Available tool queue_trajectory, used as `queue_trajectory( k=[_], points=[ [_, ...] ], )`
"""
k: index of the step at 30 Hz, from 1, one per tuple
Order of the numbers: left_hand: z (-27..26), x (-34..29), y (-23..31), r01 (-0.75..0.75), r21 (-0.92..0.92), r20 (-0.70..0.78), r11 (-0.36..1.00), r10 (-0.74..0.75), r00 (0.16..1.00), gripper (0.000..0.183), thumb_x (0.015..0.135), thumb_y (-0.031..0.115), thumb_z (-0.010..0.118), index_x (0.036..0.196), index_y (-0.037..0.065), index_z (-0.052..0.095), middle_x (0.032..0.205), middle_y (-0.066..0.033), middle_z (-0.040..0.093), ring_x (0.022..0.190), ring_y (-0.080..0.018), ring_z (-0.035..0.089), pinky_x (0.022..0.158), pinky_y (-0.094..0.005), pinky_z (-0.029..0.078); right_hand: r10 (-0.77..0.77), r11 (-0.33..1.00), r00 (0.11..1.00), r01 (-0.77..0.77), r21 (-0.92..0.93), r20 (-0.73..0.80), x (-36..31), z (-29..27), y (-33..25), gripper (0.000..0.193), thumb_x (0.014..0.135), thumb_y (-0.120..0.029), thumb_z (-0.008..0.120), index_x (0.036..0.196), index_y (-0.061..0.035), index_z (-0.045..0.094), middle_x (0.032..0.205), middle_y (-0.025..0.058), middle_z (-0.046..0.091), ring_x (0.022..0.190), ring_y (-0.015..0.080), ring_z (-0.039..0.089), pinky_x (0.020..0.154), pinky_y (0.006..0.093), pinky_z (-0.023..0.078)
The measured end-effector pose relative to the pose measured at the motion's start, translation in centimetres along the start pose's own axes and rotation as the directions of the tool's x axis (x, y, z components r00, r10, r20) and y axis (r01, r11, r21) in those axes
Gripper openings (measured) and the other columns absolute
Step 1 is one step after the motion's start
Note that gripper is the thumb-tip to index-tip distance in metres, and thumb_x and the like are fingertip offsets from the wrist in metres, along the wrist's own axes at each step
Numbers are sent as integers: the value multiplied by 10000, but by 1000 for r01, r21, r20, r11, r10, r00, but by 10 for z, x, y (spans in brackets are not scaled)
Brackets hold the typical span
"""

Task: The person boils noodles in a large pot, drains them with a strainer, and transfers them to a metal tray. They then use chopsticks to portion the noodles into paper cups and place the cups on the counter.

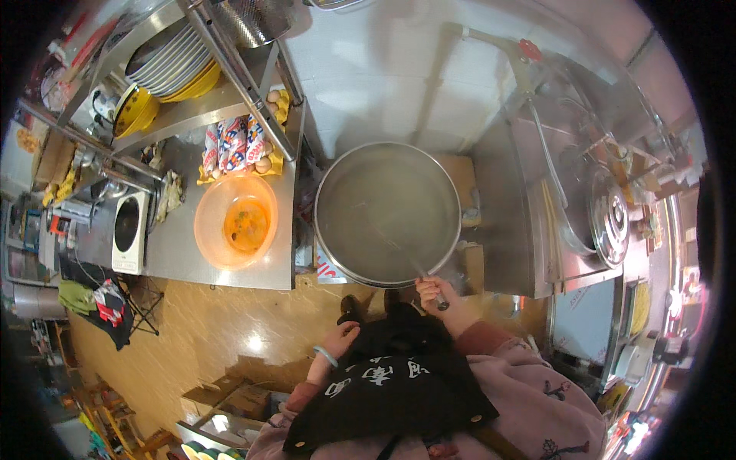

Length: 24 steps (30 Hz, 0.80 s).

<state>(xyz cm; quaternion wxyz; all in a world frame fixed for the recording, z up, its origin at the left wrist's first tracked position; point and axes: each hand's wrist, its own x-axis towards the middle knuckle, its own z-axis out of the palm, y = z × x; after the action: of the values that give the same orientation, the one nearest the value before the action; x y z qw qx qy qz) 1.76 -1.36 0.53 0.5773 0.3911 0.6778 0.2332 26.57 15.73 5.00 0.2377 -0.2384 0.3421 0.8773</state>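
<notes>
While the left hand (340,335) hangs loosely curled, the right hand (431,290) grips a ladle handle (426,277) in the pot (388,214).

Bright overhead light is glaring off the white wall (383,84) at twelve o'clock and the floor (230,337) at seven; edges are bending, darkening and blurring all around the rim.

My right hand (431,290) covers the end of the ladle handle (399,249), whose bowl blurs under the cloudy liquid in the big pot (387,215). My apron (399,383) hides my lap. The stacked plates (165,61) on the shelf's left end are partly behind a rail.
</notes>
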Motion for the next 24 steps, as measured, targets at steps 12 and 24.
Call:
queue_trajectory(
  k=[12, 24],
  points=[
    [-63, 10, -10, 25, 48, 49, 999, -27, 998, 334, 833, 250, 514, 1046, -7, 527, 982, -135, 581, 910, -205, 555, 796, -293, 433, -615, 325, 775, 80, -942, -146, 70, -4, 18, 160, 711, -75, 493, 563, -26, 462, 516, 80, 479, 433, 188, 472, 432, 303, 405],
    [-73, 8, -18, -16, 30, 42, 999, 14, 999, 317, 825, 240, 527, 1031, -1, 536, 978, -141, 582, 905, -213, 561, 791, -298, 439, -279, 418, 959, 67, -906, -58, 38, -24, -25, 93, 731, -66, 497, 796, -50, 432, 512, 15, 391, 390, 117, 383, 369, 265, 333]
  ],
)
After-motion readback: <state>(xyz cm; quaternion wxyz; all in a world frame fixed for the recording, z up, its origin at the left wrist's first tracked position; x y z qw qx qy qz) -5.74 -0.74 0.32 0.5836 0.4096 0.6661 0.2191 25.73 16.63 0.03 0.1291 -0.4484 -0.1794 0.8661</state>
